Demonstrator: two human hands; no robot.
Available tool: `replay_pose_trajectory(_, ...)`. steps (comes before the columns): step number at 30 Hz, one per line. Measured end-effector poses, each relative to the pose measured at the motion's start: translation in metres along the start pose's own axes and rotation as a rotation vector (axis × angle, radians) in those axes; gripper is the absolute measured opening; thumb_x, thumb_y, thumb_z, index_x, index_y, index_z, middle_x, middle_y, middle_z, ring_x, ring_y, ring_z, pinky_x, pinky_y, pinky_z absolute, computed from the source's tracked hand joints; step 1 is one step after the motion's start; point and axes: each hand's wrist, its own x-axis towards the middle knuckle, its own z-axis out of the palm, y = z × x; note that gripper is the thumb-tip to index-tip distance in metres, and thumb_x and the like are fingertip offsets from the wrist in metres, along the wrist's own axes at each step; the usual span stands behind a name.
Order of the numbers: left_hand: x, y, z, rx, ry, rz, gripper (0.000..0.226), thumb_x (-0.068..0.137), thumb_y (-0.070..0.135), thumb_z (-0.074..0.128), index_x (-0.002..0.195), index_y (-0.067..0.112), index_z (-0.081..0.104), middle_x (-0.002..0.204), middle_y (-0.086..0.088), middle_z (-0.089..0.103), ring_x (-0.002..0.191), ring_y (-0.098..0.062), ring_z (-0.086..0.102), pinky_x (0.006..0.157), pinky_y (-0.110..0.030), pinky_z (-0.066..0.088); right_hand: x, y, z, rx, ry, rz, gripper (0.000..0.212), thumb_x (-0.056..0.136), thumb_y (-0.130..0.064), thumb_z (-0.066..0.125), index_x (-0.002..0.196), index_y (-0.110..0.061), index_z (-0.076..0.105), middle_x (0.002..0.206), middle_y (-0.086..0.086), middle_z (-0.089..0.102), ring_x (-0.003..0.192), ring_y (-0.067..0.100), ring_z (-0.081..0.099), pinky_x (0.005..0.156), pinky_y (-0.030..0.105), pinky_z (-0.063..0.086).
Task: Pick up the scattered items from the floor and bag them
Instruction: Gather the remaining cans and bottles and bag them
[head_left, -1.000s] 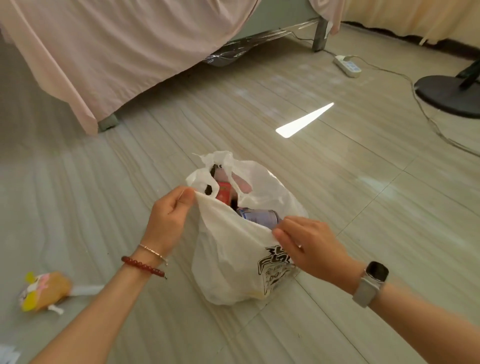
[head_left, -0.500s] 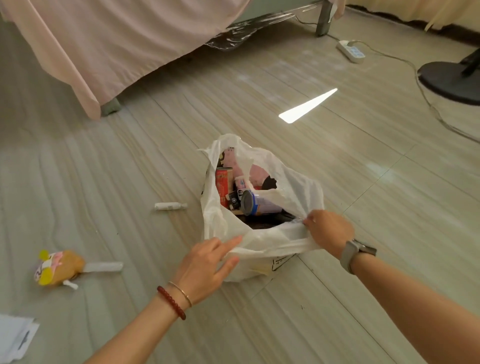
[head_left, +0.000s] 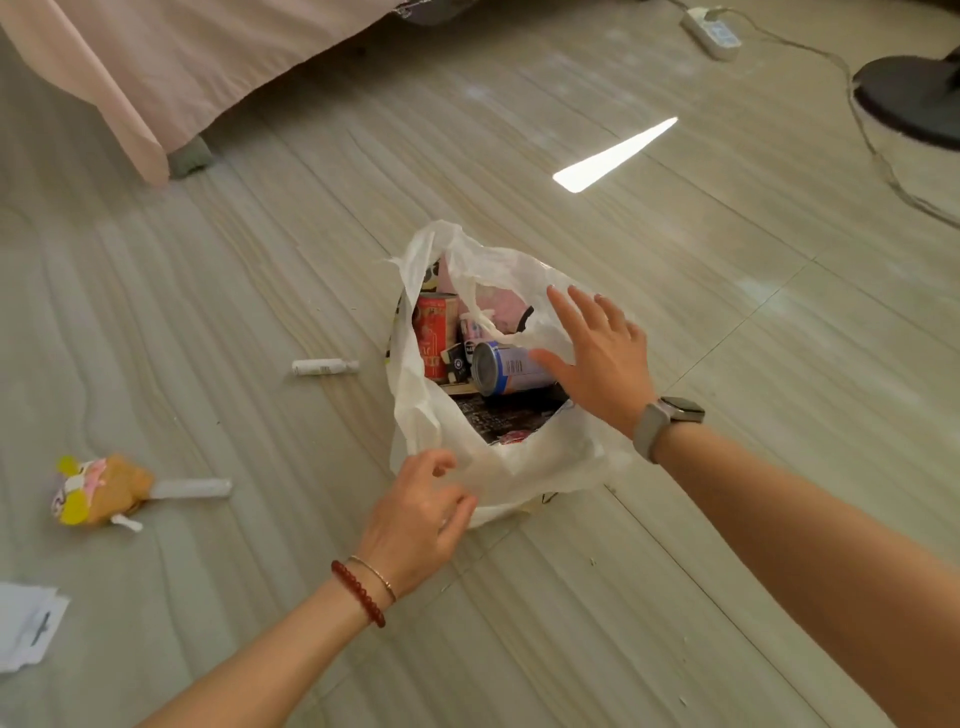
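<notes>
On the floor (head_left: 675, 312) at the middle of the head view stands a white bag (head_left: 524, 467), its mouth gaping toward the camera. Already inside it are a red can (head_left: 434, 338) standing at the left, a blue-and-white can (head_left: 506, 369) lying on its side, a pink soft thing (head_left: 498, 306) at the far wall and a dark printed item (head_left: 509, 418) at the bottom, so a good part of the job looks done. The right hand (head_left: 597, 358) hovers over the bag's right side with fingers straight and spread, holding nothing; whether it touches the plastic I cannot tell. The left hand (head_left: 421, 514) is at the near rim, fingers loosely curled against the plastic; a firm pinch cannot be made out. Left on the floor are a small white tube (head_left: 324, 368) just left of the bag, a plush toy (head_left: 98, 491) with a white roll (head_left: 192, 489) beside it at the near left, and paper (head_left: 26, 629) at the left edge. By my reckoning these four remain to be bagged. Farther off are a bed sheet (head_left: 156, 62), a power strip (head_left: 711, 31) and a fan base (head_left: 909, 98).
</notes>
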Motion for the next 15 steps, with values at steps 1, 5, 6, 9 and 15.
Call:
replay_pose_trajectory(1, 0.001, -0.001, 0.0, 0.023, 0.016, -0.027, 0.031, 0.082, 0.043, 0.048, 0.095, 0.016, 0.058, 0.118, 0.001, 0.039, 0.104, -0.013, 0.041, 0.072, -0.033, 0.057, 0.01, -0.001, 0.007, -0.036, -0.096, -0.009, 0.059, 0.092, -0.048, 0.04, 0.144, -0.035, 0.015, 0.148, 0.003, 0.033, 0.139, 0.029, 0.022, 0.109, 0.053, 0.018)
replay_pose_trajectory(5, 0.016, -0.004, 0.0, 0.058, -0.139, -0.067, 0.073, 0.08, 0.035, 0.064, 0.135, 0.041, 0.018, 0.152, -0.001, 0.018, 0.135, -0.028, 0.021, 0.105, -0.038, 0.03, 0.017, 0.014, 0.025, -0.02, -0.157, 0.009, 0.029, 0.097, -0.027, 0.037, 0.111, -0.016, 0.06, 0.106, 0.01, 0.062, 0.101, 0.033, 0.055, 0.09, 0.038, 0.036)
replay_pose_trajectory(6, 0.02, -0.004, 0.001, 0.051, -0.212, -0.08, 0.072, 0.084, 0.034, 0.059, 0.137, 0.044, 0.011, 0.155, -0.002, 0.012, 0.139, -0.03, 0.014, 0.111, -0.039, 0.024, 0.014, 0.021, 0.025, 0.03, -0.119, 0.035, 0.028, 0.097, -0.023, 0.038, 0.1, -0.01, 0.063, 0.1, 0.011, 0.062, 0.094, 0.034, 0.057, 0.08, 0.036, 0.04)
replay_pose_trajectory(9, 0.029, -0.008, 0.011, 0.055, -0.363, -0.089, 0.059, 0.09, 0.038, 0.046, 0.141, 0.04, 0.015, 0.156, -0.005, 0.009, 0.142, -0.036, 0.009, 0.115, -0.041, 0.016, -0.002, 0.04, 0.012, 0.109, 0.012, 0.1, 0.026, 0.097, -0.019, 0.039, 0.101, -0.008, 0.061, 0.1, 0.012, 0.064, 0.091, 0.034, 0.058, 0.067, 0.031, 0.036)
replay_pose_trajectory(15, 0.055, -0.027, 0.013, 0.206, -0.348, -0.011, 0.057, 0.076, 0.019, 0.069, 0.128, 0.026, 0.048, 0.131, -0.018, 0.054, 0.119, -0.05, 0.046, 0.086, -0.058, 0.048, -0.06, 0.072, -0.008, 0.085, 0.156, 0.275, 0.025, 0.096, -0.015, 0.04, 0.102, -0.003, 0.061, 0.088, 0.022, 0.067, 0.076, 0.039, 0.06, 0.062, 0.037, 0.041)
